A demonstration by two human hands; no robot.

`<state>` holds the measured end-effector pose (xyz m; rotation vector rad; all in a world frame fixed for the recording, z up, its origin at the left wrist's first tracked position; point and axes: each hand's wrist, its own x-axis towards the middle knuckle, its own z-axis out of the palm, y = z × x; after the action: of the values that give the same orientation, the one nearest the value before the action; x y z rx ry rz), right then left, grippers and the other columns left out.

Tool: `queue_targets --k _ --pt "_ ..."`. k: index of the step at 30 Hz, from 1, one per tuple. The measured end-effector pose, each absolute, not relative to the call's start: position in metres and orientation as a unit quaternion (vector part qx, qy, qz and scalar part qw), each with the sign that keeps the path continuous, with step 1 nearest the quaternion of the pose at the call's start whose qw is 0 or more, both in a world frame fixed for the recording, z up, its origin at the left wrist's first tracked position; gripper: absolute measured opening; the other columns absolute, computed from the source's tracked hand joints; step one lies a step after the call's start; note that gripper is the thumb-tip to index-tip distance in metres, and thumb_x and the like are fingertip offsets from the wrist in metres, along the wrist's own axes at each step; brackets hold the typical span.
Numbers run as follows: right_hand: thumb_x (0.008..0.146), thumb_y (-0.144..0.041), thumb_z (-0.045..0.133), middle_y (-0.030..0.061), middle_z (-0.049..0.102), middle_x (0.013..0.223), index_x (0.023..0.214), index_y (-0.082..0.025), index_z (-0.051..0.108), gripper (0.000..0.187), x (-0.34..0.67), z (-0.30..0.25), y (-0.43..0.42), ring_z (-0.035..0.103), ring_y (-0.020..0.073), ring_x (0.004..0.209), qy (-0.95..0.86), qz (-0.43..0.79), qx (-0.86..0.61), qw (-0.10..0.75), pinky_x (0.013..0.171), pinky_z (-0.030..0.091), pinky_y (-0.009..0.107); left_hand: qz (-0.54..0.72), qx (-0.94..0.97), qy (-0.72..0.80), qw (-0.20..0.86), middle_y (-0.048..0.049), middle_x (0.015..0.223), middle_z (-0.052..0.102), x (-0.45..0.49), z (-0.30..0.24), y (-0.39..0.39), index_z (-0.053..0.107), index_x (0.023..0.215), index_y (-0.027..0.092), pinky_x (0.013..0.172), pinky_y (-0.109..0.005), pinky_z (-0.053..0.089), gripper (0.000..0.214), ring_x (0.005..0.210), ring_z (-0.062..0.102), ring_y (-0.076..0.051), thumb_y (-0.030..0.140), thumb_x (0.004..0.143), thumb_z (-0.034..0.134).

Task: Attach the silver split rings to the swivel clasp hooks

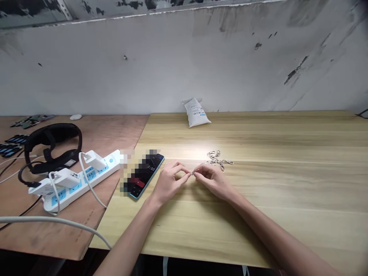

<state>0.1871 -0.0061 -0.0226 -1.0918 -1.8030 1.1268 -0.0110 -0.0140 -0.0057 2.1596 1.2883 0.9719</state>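
Pinching a tiny metal clasp (191, 173) between left hand (169, 181) and right hand (212, 178), fingertips meeting on it, low over the table (258, 199). Phone (145, 174) just left. Clasp pile (218, 159) just beyond my right hand. White bag (197, 112) by the wall.

You wore the single camera on your head. It faced forward and down across the light wooden table (258, 214) toward the scuffed white wall (184, 69) behind it. Your left hand (168, 182) and right hand (211, 178) sat just below frame centre, forearms entering from the bottom edge. They were near, yet the small metal clasp (191, 173) between them resolved only as a glint. Leftward, the view reached the brown bench (115, 130).
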Motion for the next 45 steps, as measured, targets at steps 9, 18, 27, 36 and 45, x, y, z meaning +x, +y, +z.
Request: queue_targets --k 9,18,27,36,45 --pt "0.088 -0.037 0.061 0.002 0.067 0.076 0.083 -0.019 0.067 0.02 0.192 -0.012 -0.007 0.06 0.0149 0.072 -0.648 0.52 -0.407 0.379 0.067 0.045 0.028 0.35 0.827 0.432 0.09 -0.0025 0.107 0.065 -0.016 -0.002 -0.014 0.066 0.087 0.023 0.092 -0.037 0.038 0.007 0.103 0.058 -0.02 0.025 0.091 0.061" --pt "0.087 -0.046 0.061 0.0024 0.066 0.068 0.082 -0.018 0.064 0.029 0.183 -0.016 -0.01 0.058 0.0138 0.062 -0.633 0.54 -0.411 0.372 0.059 0.045 0.028 0.313 0.832 0.459 0.005 -0.0037 0.097 0.07 -0.006 -0.002 -0.018 0.066 0.084 0.022 0.094 -0.041 0.036 0.008 0.099 0.059 -0.023 0.021 0.089 0.06" --pt "0.088 -0.039 0.06 0.002 0.067 0.069 0.083 -0.017 0.066 0.023 0.189 -0.01 -0.009 0.057 0.013 0.063 -0.652 0.54 -0.409 0.341 0.059 0.043 0.026 0.342 0.824 0.451 0.034 -0.0032 0.099 0.068 -0.009 -0.002 -0.018 0.066 0.085 0.022 0.091 -0.038 0.037 0.007 0.098 0.058 -0.021 0.023 0.09 0.062" --pt "0.088 -0.046 0.063 0.003 0.068 0.071 0.109 -0.016 0.073 0.039 0.192 -0.013 -0.007 0.054 0.0102 0.058 -0.632 0.599 -0.361 0.333 0.055 0.043 0.025 0.33 0.837 0.427 0.093 -0.004 0.102 0.067 -0.008 -0.004 -0.017 0.069 0.09 0.023 0.09 -0.037 0.04 0.01 0.1 0.058 -0.021 0.025 0.092 0.059" --pt "0.081 -0.047 0.069 0.0072 0.075 0.083 0.092 -0.016 0.077 0.034 0.19 -0.018 -0.006 0.067 0.0174 0.074 -0.622 0.566 -0.396 0.369 0.068 0.054 0.031 0.358 0.789 0.469 0.171 -0.0048 0.099 0.065 -0.004 -0.006 -0.019 0.069 0.086 0.022 0.091 -0.037 0.043 0.008 0.1 0.057 -0.021 0.026 0.09 0.063"
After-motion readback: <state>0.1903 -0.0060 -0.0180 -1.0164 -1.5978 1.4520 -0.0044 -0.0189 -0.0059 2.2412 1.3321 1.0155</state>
